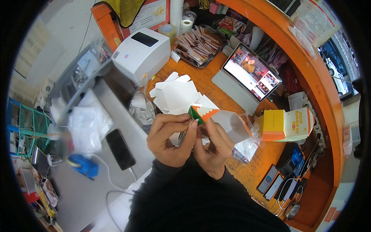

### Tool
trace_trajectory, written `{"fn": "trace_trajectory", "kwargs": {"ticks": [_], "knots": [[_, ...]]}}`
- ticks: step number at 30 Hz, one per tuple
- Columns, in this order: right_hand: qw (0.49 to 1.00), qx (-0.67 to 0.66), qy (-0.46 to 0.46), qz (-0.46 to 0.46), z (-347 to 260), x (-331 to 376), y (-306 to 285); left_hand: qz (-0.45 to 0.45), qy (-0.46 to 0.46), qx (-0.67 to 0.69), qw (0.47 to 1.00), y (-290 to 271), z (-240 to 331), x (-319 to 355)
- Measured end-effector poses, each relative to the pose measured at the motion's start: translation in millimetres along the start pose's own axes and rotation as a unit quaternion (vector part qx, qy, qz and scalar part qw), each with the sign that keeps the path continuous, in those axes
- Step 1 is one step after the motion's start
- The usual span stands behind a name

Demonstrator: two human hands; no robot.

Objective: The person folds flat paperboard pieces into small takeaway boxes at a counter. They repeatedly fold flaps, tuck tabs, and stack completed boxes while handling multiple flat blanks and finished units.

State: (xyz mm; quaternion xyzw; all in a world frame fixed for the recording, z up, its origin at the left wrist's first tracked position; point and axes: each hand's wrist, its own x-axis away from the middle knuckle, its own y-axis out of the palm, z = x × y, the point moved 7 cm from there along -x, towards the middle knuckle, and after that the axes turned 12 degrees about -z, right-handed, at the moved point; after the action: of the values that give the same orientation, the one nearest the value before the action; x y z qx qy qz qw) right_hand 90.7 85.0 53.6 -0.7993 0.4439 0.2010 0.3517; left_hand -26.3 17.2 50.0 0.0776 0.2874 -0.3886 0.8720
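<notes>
Both hands are closed on a paper food box in front of my chest, with orange and green outer panels and a white inside. My left hand pinches its green corner between thumb and fingertips. On the orange side, my right hand grips the panel with thumb and bent fingers. The box's open white end points right. Just beyond it on the wooden desk lies white card with flaps; I cannot tell whether it joins the held box.
A stack of flat yellow-and-orange boxes stands right. Behind are a tablet, a tray of small packets and a white label printer. Leftward lie a phone, a blue tape dispenser and clear bags. Several phones lie right.
</notes>
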Motion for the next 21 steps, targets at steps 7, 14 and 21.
{"fn": "trace_trajectory", "kwargs": {"ticks": [7, 14, 21], "knots": [[0.996, -0.05, 0.062, -0.036, 6.9, -5.6, 2.5, -0.1, 0.079, -0.094, 0.987, 18.0, 17.3, -13.5], [0.963, -0.212, 0.076, -0.148, 2.3, -6.7, 4.6, -0.06, -0.183, 0.258, 0.947, 4.3, -26.8, -7.4], [0.991, 0.02, 0.034, 0.126, 0.1, -10.5, -48.9, -0.05, -0.17, 0.172, 0.969, -18.9, -24.1, -18.3]]}}
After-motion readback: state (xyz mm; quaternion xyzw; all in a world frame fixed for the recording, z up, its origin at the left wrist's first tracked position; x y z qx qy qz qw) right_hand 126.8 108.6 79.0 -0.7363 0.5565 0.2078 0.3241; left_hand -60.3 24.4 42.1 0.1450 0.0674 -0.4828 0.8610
